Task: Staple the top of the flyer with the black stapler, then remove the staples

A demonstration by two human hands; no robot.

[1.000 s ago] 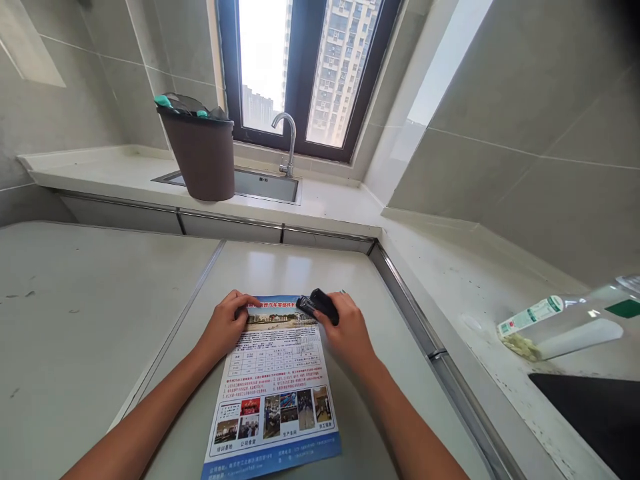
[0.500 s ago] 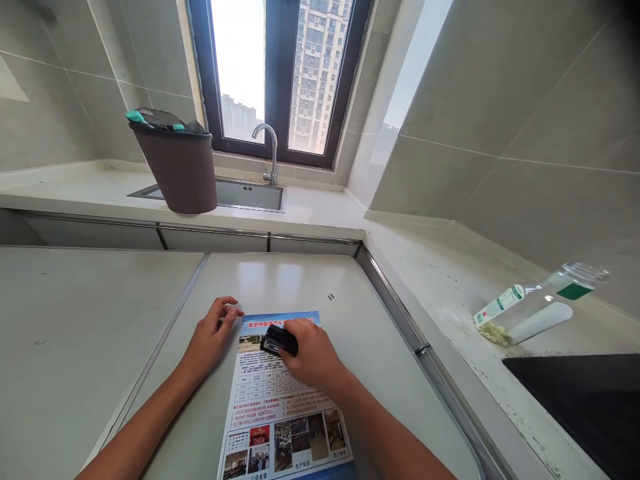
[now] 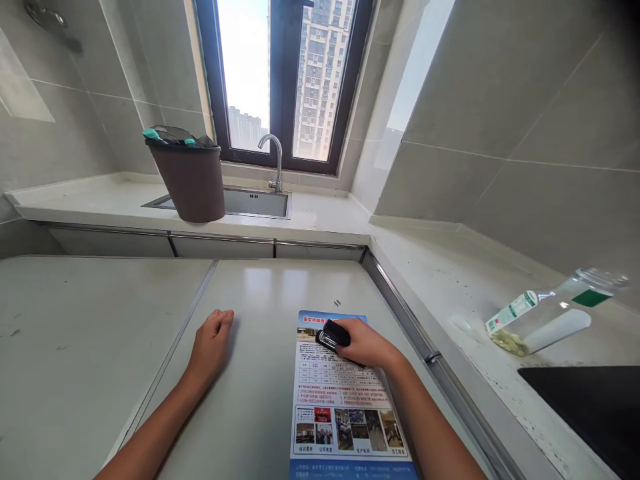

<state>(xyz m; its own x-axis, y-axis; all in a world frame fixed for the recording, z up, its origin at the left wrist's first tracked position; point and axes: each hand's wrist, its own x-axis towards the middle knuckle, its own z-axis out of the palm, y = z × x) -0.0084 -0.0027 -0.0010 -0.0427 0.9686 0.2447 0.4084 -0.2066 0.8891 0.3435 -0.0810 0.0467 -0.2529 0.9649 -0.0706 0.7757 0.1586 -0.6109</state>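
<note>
Fingers of your right hand (image 3: 361, 341): closed around black stapler (image 3: 332, 335), over printed flyer (image 3: 345, 400) on smooth, glossy bench (image 3: 255, 400). Your left hand (image 3: 210, 341): loosely curled, near flyer.

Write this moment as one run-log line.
left hand: curled, apart from flyer | right hand: holding black stapler over flyer | small metal bits: beyond flyer | bin: by sink

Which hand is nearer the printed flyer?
Right: the right hand holds a black stapler over the flyer. The left hand is on the table, left of it.
</note>
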